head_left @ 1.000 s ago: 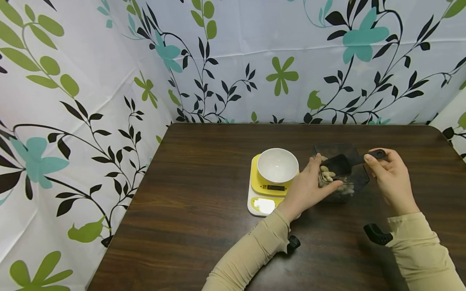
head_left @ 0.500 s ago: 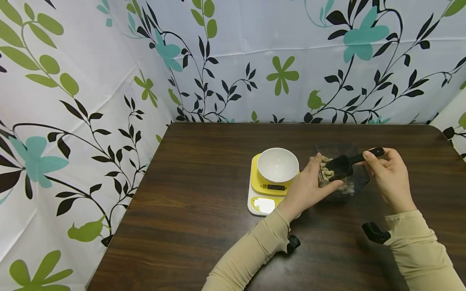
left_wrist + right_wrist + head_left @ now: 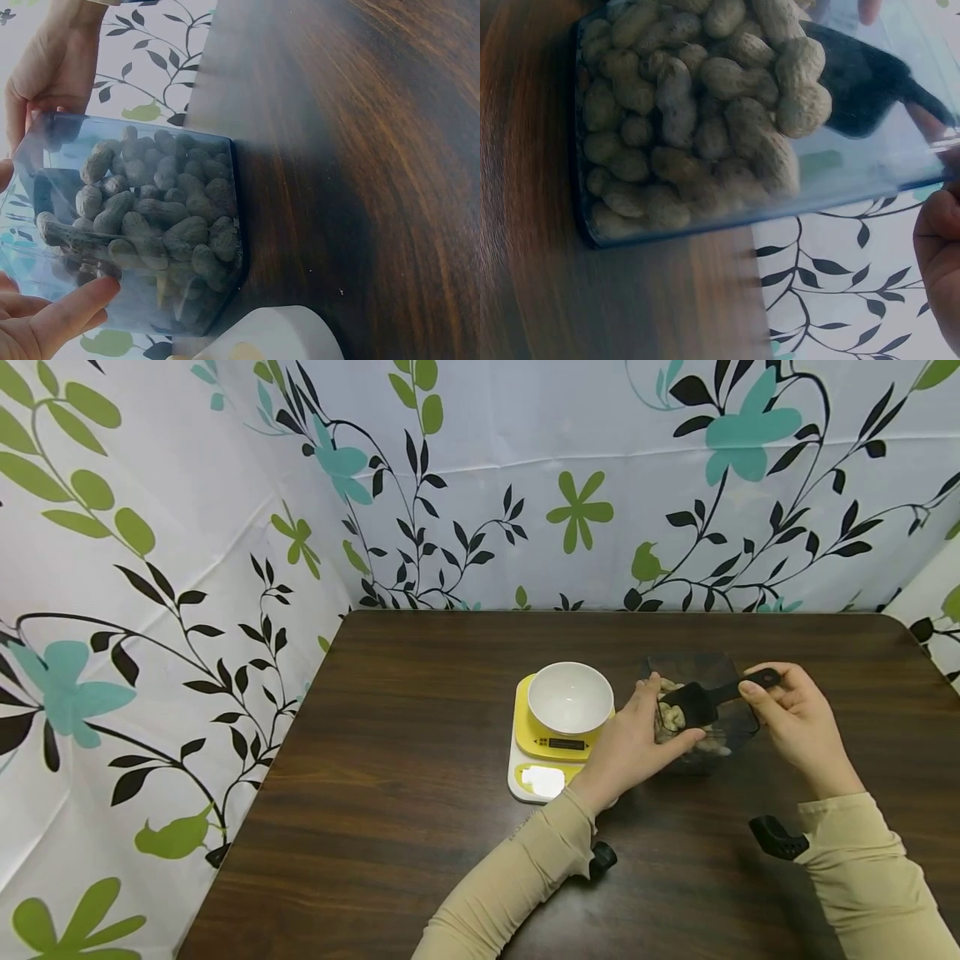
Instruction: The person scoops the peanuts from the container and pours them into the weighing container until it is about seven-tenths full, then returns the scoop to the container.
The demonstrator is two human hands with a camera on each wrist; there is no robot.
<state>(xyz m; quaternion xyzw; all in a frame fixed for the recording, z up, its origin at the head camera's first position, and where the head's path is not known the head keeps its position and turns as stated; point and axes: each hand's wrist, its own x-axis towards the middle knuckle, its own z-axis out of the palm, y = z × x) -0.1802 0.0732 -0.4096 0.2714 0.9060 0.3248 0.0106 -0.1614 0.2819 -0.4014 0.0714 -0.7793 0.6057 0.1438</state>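
Since the earlier frame, your black scoop (image 3: 692, 704) is shifting slightly left and nearer inside the clear container (image 3: 696, 668), right of the scale (image 3: 528, 739) and bowl (image 3: 572, 697). Your right hand (image 3: 802, 727) is pinching the handle (image 3: 726, 692); your left hand (image 3: 628, 743) is clamping the container's near-left corner. You should be keeping that brace firm, sliding the scoop under the peanuts (image 3: 739, 79) and levelling before lifting.

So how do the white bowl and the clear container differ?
Shape: the bowl is round; the container has flat sides.
Look: bowl opaque white, container see-through.
Contents: container holds peanuts; none show in the bowl.
Shared: both are open-topped.
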